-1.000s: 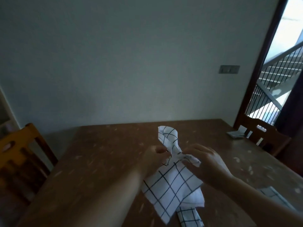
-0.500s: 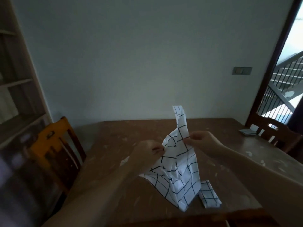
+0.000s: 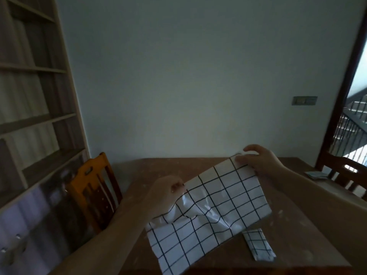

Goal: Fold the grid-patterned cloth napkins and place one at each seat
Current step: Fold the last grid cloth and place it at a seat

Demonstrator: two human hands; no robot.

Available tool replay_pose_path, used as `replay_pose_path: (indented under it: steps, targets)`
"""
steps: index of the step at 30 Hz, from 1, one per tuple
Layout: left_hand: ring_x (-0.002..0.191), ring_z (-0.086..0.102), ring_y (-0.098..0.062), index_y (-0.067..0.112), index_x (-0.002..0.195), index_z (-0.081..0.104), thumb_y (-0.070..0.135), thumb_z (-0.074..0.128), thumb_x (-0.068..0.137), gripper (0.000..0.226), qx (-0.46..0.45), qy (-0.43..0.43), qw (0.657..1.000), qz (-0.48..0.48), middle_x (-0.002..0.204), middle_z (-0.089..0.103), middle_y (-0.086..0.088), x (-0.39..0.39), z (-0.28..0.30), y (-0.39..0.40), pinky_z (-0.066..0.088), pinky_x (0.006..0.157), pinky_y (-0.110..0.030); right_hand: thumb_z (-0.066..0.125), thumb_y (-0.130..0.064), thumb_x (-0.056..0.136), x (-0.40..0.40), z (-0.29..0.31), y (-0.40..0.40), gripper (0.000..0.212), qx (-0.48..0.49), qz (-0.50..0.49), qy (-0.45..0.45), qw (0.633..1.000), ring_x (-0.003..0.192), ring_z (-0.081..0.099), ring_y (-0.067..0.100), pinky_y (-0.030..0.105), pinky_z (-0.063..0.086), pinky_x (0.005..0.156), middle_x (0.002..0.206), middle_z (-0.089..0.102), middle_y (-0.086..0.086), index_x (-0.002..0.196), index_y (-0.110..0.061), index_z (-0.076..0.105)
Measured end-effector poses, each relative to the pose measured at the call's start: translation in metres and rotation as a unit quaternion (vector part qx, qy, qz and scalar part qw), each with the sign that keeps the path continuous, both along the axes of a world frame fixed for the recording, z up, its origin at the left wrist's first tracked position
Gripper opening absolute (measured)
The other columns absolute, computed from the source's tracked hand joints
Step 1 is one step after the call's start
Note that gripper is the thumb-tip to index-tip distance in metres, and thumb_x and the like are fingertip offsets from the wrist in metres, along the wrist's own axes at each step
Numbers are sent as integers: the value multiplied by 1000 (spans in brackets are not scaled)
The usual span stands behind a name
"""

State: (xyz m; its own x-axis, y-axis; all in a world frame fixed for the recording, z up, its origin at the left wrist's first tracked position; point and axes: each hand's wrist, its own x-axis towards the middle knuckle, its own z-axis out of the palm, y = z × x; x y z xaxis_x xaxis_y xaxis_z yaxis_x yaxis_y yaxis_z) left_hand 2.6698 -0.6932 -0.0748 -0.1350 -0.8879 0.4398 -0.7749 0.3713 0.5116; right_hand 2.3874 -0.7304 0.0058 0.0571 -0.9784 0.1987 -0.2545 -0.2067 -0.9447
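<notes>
A white napkin with a black grid [image 3: 214, 207] hangs spread out in the air over the brown wooden table [image 3: 297, 231]. My left hand [image 3: 164, 192] pinches its upper left corner. My right hand [image 3: 258, 161] pinches the upper right corner, higher and farther away. The lower edge of the cloth droops toward the table's near side. A second grid napkin [image 3: 258, 246], folded into a narrow strip, lies on the table under the spread cloth's lower right. Another small folded napkin [image 3: 315, 174] rests at the far right seat.
An orange wooden chair [image 3: 93, 187] stands at the table's left side, in front of tall shelving [image 3: 29, 116]. A dark wooden chair [image 3: 345, 173] stands at the right by an open doorway with a railing. A pale wall runs behind the table.
The napkin was bunched and hanging narrow between my hands; my hands have moved apart and it is now stretched wide and flat. The view has tilted up and leftward.
</notes>
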Motion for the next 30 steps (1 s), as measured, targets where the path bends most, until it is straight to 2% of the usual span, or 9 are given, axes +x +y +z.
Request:
replay_pose_path:
  steps: [7,9,12,14,17,22,26,28,30]
  targets:
    - [85,64,-6,22,105,66,49,69,83,35,177,28,980,-83,97,69,6,-51,30,12,56,79,-30,77,-16,79,2,17,24,34,-69,74,78,992,85,66,47,62,50,85,82,77,3,108,-26,63]
    - [84,66,-13,21,108,66,50,68,83,38,149,83,978,-119,95,70,3,-78,41,12,55,81,-31,77,-16,80,9,23,30,31,-88,90,90,988,80,70,37,48,54,76,80,76,1,107,-23,65]
    - [57,48,-16,4,86,60,36,61,91,32,114,150,975,-117,68,54,-3,-104,53,10,41,58,-30,76,-19,80,11,31,37,35,-130,109,140,976,60,65,10,27,51,63,79,76,0,111,-23,63]
    - [54,43,-12,1,77,56,33,58,94,36,104,196,970,-101,64,48,-2,-106,55,9,36,54,-25,80,-33,75,-1,32,34,56,-159,105,262,946,76,64,8,27,54,74,92,70,-5,124,-28,53]
    - [72,64,-8,7,88,69,30,62,94,24,119,268,950,-104,79,69,1,-94,58,9,50,66,-21,77,-62,63,-34,22,20,98,-80,59,413,905,115,49,17,39,46,100,126,44,-2,144,-34,29]
    - [98,63,-2,27,96,69,31,61,93,9,175,349,915,-100,100,72,12,-75,65,12,42,92,-23,69,-72,52,-68,2,0,113,45,98,326,939,135,36,15,30,31,111,154,31,-2,148,-26,31]
    - [100,56,4,35,92,64,35,56,95,8,208,364,901,-113,91,66,26,-59,71,16,38,91,-20,83,-58,55,-63,-1,-4,87,108,174,176,963,118,57,15,37,43,106,135,57,-2,130,-31,49]
    - [102,57,-2,36,91,61,35,54,96,8,204,374,899,-101,90,62,25,-49,72,14,38,88,-20,79,-34,74,-57,-7,-4,64,169,215,82,958,109,65,24,45,47,103,118,68,5,130,-19,54]
    - [101,57,-8,35,93,61,41,60,91,6,210,394,890,-91,95,63,20,-40,71,12,38,88,-20,82,-35,70,-49,-18,1,69,233,237,-7,943,107,66,32,47,49,99,115,70,17,128,-8,58]
